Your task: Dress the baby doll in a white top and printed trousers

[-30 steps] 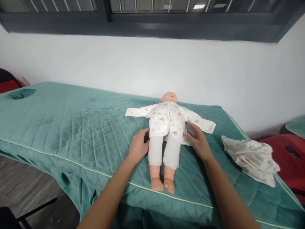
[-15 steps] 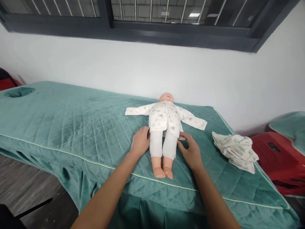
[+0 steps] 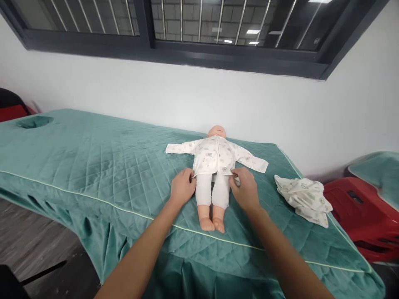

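Doll [image 3: 204, 189] in a printed front-opening jacket [image 3: 208, 155] is being supported face up on a green quilted massage table [image 3: 109, 162], its head lying toward the wall [image 3: 124, 91]. Both sleeves [image 3: 253, 161] are being displayed spread outward, no doll hand showing at either cuff; a crumpled printed cloth [image 3: 304, 200] is being shown apart, near the table's end. By the right hand [image 3: 245, 187], one side of the hem is being pinched, thumb and forefinger brought narrowly together. By the left hand [image 3: 183, 186], loosely curled, the opposite side is being touched; whether fabric is being gripped there cannot be told. For a neat result, light and equal tension is presumably being called for at both sides, with the front edges being matched along the midline and no fabric being bunched.
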`<state>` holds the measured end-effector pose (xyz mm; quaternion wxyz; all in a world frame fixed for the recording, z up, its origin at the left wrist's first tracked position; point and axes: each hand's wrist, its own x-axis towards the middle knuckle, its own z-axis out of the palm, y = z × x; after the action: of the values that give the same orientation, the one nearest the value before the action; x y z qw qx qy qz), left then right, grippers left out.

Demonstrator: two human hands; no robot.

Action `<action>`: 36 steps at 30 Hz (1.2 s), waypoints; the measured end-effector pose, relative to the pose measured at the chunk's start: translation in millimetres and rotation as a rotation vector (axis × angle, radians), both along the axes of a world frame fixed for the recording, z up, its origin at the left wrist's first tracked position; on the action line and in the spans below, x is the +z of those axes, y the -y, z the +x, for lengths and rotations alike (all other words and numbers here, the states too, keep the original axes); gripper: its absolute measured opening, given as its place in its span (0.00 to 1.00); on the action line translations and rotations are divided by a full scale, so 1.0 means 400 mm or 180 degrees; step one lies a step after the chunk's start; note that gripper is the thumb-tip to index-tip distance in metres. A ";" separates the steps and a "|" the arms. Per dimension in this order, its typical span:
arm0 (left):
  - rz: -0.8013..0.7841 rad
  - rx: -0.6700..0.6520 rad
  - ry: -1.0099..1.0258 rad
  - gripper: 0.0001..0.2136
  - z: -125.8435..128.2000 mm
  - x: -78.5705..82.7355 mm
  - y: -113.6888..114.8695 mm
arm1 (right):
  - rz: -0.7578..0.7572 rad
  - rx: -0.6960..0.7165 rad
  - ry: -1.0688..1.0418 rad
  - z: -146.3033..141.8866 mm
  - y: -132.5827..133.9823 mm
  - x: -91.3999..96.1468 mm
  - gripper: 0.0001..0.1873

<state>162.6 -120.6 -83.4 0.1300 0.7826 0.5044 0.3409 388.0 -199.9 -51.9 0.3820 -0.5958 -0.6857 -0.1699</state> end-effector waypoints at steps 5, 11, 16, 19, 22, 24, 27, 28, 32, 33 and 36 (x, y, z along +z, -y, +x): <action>-0.0029 0.0014 0.0098 0.04 -0.001 -0.008 -0.003 | -0.0319 0.0347 0.0327 0.007 0.029 0.011 0.04; -0.0242 -0.0496 0.1087 0.14 -0.008 -0.019 -0.018 | -0.0657 0.0750 -0.0494 0.034 0.055 0.007 0.08; -0.1122 -0.0735 0.2490 0.13 -0.012 -0.001 -0.039 | -0.0561 0.0184 -0.3247 0.074 -0.017 -0.020 0.12; -0.2001 -0.0828 0.3483 0.14 0.009 0.024 -0.069 | -0.0784 0.0318 -0.3796 0.088 -0.087 -0.035 0.13; -0.2897 -0.1381 0.4241 0.16 0.053 0.044 -0.115 | -0.0918 0.0576 -0.4189 0.078 -0.152 -0.036 0.14; -0.3292 -0.1532 0.4477 0.17 0.087 0.048 -0.149 | -0.0947 0.0696 -0.4402 0.062 -0.184 -0.032 0.15; -0.3648 -0.1406 0.4654 0.17 0.134 0.046 -0.199 | -0.0977 0.0827 -0.4613 0.045 -0.217 -0.028 0.19; -0.3724 -0.1423 0.4686 0.18 0.146 0.045 -0.214 | -0.0984 0.0860 -0.4657 0.044 -0.225 -0.027 0.20; -0.3802 -0.1621 0.4781 0.18 0.184 0.045 -0.267 | -0.0926 0.0906 -0.4722 0.058 -0.258 -0.017 0.18; -0.3764 -0.1629 0.4797 0.18 0.191 0.046 -0.278 | -0.0901 0.0909 -0.4718 0.063 -0.267 -0.014 0.18; -0.3692 -0.1597 0.4796 0.19 0.203 0.047 -0.298 | -0.0820 0.0869 -0.4666 0.077 -0.287 -0.012 0.17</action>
<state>243.9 -1.6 -64.6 0.8503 0.2597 0.1978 0.4129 418.8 -85.1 -56.5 0.6853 -0.5059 -0.3382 0.4001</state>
